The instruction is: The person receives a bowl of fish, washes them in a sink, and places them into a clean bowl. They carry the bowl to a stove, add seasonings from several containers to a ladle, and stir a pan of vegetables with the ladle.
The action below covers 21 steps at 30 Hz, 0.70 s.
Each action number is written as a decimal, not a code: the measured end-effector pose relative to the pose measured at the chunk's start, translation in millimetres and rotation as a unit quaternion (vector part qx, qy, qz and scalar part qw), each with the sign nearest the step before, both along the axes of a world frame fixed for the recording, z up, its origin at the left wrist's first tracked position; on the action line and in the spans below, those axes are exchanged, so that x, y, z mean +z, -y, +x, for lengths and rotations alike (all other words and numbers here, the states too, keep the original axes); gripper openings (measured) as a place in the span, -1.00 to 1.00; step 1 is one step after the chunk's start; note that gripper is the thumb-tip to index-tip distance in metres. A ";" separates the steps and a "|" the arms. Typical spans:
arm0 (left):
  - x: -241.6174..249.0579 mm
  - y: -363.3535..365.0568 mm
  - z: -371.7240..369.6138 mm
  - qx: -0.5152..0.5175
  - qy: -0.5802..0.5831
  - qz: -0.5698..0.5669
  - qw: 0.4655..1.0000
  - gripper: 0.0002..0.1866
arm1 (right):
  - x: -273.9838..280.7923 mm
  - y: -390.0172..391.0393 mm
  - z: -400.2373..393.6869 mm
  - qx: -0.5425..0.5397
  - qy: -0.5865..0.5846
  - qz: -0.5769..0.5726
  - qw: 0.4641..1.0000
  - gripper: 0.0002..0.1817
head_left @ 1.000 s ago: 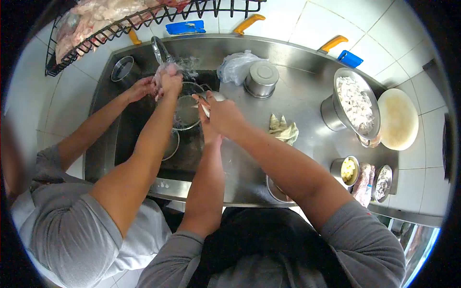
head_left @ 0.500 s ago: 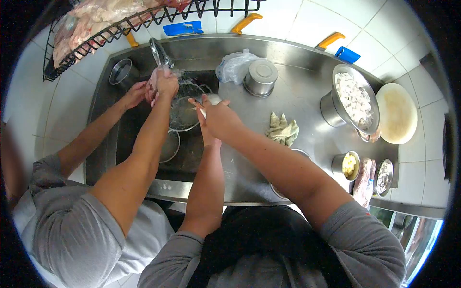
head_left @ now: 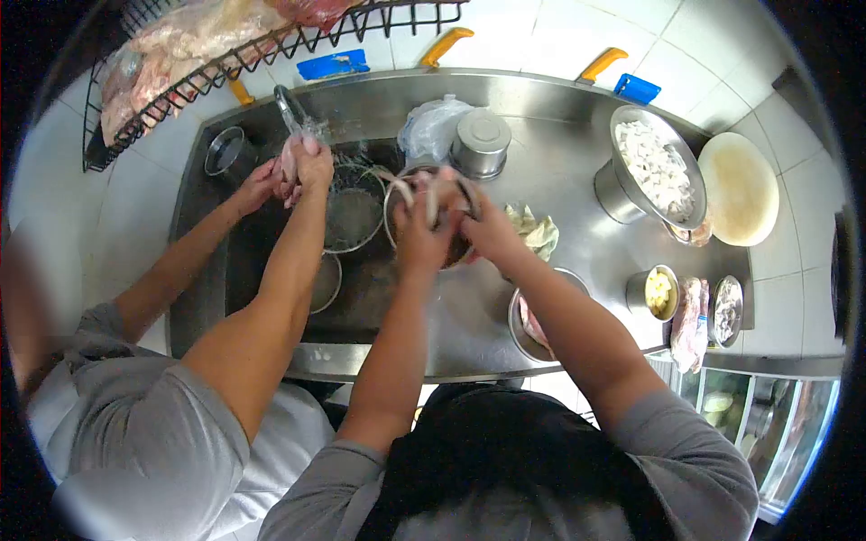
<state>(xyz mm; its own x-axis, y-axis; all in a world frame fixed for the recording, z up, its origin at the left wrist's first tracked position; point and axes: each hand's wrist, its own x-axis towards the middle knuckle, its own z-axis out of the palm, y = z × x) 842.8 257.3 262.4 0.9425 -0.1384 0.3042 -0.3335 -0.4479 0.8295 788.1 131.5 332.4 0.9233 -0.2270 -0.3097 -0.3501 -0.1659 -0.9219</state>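
Blurred pale strips (head_left: 431,197) lie within a metal bowl (head_left: 391,216), at the right edge of the sink (head_left: 248,261). Both of the wearer's hands are over that bowl, the left hand (head_left: 424,239) at its near side and the right hand (head_left: 487,225) at its right; their fingers are curled among the strips (too smeared to tell whether either grip is closed on anything). Just left, in the sink, sits a thin-rimmed round vessel (head_left: 352,216). Farther left, a co-worker's hands (head_left: 314,167) hold pale meat (head_left: 289,160) near the faucet (head_left: 285,108). Beyond the bowl, a plastic bag (head_left: 428,128) rests beside an upturned pot (head_left: 482,135) on the steel table (head_left: 559,153). To the right are a crumpled cloth (head_left: 539,234) and, nearer, another bowl (head_left: 517,326), partly behind the right forearm. At far right, a large bowl (head_left: 622,167) carries white chunks (head_left: 657,171).
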 end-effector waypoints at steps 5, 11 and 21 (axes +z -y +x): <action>106.5 57.3 -61.3 -0.177 0.093 0.232 0.952 -0.40 | -13.5 64.5 -91.2 -0.172 0.098 0.277 0.940 -0.44; 162.6 138.7 -164.8 -0.426 0.199 0.108 0.876 -0.39 | 29.5 110.9 -239.4 -0.307 0.144 0.330 0.881 -0.42; 207.7 211.7 -359.2 -0.608 0.210 0.148 0.751 -0.64 | 37.1 109.8 -553.8 -0.534 0.214 0.267 0.773 -0.44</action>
